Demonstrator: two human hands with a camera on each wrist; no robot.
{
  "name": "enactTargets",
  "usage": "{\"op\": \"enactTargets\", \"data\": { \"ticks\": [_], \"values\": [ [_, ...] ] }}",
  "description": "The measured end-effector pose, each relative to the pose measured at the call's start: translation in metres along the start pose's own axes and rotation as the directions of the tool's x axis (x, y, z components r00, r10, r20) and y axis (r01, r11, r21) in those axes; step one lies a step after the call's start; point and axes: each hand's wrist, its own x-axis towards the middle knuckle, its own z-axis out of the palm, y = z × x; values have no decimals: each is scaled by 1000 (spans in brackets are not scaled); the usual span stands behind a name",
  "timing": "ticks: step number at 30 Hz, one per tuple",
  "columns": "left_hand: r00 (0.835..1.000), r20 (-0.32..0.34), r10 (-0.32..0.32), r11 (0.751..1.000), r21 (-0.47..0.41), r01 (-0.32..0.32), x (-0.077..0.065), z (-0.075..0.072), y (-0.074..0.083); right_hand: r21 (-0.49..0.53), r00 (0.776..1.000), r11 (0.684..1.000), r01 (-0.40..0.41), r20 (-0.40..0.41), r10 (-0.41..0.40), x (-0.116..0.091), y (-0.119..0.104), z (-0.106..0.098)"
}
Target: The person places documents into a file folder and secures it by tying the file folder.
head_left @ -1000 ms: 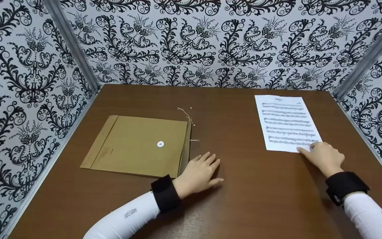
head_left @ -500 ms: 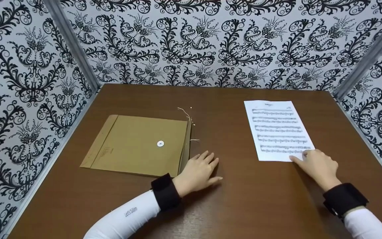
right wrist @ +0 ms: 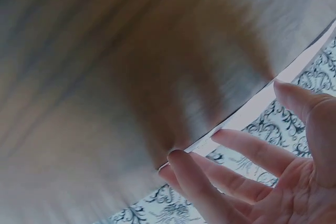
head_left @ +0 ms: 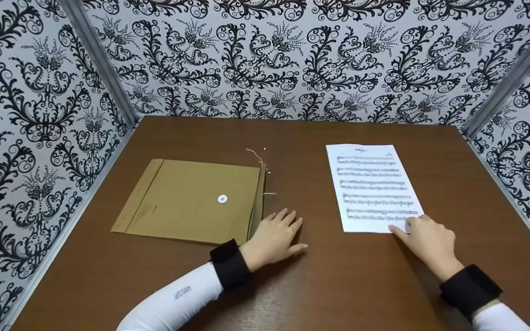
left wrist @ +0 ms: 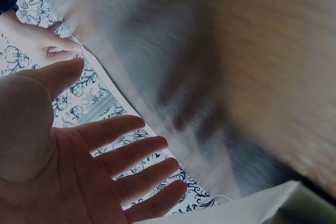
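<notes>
My left hand (head_left: 272,241) rests on the brown table, fingers straight and spread. It lies beside the open right side of a tan string-tie document envelope (head_left: 191,197) with a white button. In the left wrist view its palm and fingers (left wrist: 118,156) show, holding nothing. At the right, my right hand (head_left: 430,241) touches the near right corner of a sheet of music (head_left: 371,184), lying flat. In the right wrist view, the thumb and spread fingertips of the right hand (right wrist: 252,166) press down on the sheet (right wrist: 252,106), seen nearly edge-on.
The brown wooden table (head_left: 311,285) runs back to a patterned wall (head_left: 265,59), with more walls at both sides. Loose string (head_left: 256,156) trails from the envelope's right side. Bare wood separates the envelope from the sheet.
My right hand has slid the music sheet left and toward me across the table. The left hand and the envelope have stayed almost still.
</notes>
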Motion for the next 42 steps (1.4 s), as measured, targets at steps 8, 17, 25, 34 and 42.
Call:
{"op": "enactTargets", "data": {
  "ticks": [8,17,25,34,42],
  "values": [
    [1000,-16,0,1000,-1,0,1,-1,0,-43,997,997,62,-34,-64,-12,-20,2],
    [1000,12,-13,1000,-3,13,5,1,1,-94,991,989,117,-58,-123,-23,-42,4],
    [999,44,-12,1000,-2,12,11,2,1,-147,979,976,162,-98,-177,-33,-60,7],
    [998,54,-27,1000,11,27,17,2,0,-189,956,954,232,-139,-260,-42,-74,12],
    [998,49,-26,998,56,24,20,2,-1,-187,952,949,254,-125,-279,-50,-89,9]
  ]
}}
